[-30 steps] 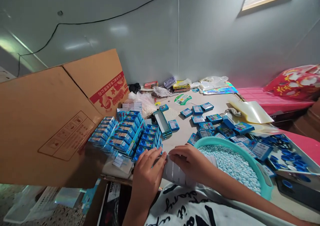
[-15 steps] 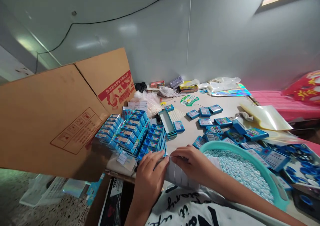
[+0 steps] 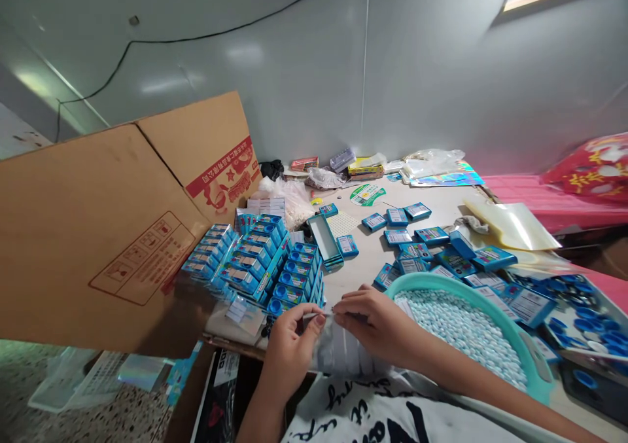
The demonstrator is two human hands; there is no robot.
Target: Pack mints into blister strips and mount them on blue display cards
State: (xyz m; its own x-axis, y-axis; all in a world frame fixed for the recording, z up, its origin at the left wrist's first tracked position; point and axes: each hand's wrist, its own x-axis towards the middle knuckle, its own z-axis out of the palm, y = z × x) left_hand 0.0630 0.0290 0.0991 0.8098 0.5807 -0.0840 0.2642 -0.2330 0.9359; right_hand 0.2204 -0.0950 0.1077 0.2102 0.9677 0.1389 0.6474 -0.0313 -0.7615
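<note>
My left hand (image 3: 290, 351) and my right hand (image 3: 377, 325) meet at the table's near edge. Both pinch the top of a whitish sheet of small labels (image 3: 343, 354) that hangs down between them toward my lap. The fingers of each hand are closed on it. Just right of my right hand stands a teal basin (image 3: 515, 335) full of small pale-blue pieces (image 3: 466, 332). Left of my hands lies a stack of blue boxes (image 3: 260, 266).
A large cardboard box flap (image 3: 112, 233) rises at the left. Loose blue boxes (image 3: 422, 237) are scattered over the table. An open blue tray (image 3: 324, 240) lies mid-table. Plastic bags (image 3: 426, 165) line the wall. A tray of blue caps (image 3: 583, 299) sits far right.
My left fingers have curled from lying over the sheet into a pinch at its top edge. The camera shifted slightly; the hands stay at the same spot.
</note>
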